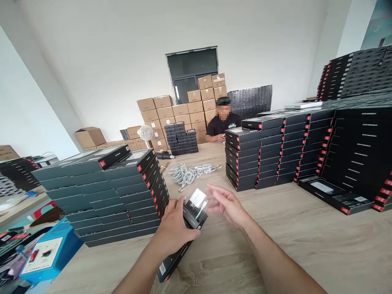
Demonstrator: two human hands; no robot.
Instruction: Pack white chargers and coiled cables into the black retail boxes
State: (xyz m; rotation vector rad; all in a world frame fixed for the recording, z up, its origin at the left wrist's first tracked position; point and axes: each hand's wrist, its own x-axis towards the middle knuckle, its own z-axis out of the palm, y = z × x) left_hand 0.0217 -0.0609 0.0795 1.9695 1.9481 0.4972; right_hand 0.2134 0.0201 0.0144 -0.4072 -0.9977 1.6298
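Black box point(175, 261), lower centre of the frame | left hand point(175, 226) wrapped round its sides | right hand point(230, 207) beside its upper end, fingers half-curled, can't tell if gripping anything | I'd judge it light, stiff, smooth, dentable; best held by long edges

We get bright, even, diffuse light from outside our view, strong on the white wall point(116, 49), with only soft, faint shadows on the desk point(223, 257). A pale sheen washes over the left stack of boxes point(101, 196). Our right hand point(231, 208) blurs at the fingertips. Wide-angle distortion stretches the edges; coarse pixels mask part of a person point(225, 122).
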